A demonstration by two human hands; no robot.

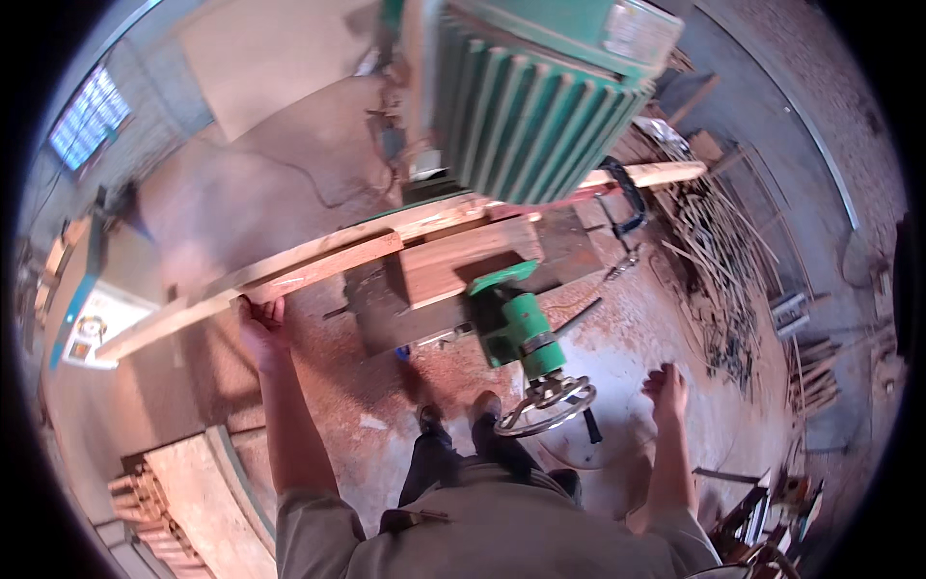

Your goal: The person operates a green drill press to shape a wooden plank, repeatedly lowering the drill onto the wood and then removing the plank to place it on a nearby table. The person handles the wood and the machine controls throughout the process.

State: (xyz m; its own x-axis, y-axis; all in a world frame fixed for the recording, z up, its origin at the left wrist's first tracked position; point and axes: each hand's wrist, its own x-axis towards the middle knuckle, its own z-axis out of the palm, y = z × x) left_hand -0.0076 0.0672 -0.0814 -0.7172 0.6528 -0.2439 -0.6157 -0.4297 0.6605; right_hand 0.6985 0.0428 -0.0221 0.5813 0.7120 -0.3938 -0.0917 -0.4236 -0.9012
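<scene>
Left arm stretched forward, left hand gripping the underside edge of a long wooden plank. Plank lies tilted across the green machine's worktop, under the ribbed green motor housing. Right hand hangs free, fingers loosely curled, empty, just right of the metal handwheel.

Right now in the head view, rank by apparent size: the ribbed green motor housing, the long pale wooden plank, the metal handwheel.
1. Ribbed green motor housing, though it sits nearest the camera, so unsure against the plank.
2. Long pale wooden plank, held by the left hand.
3. Metal handwheel.
</scene>
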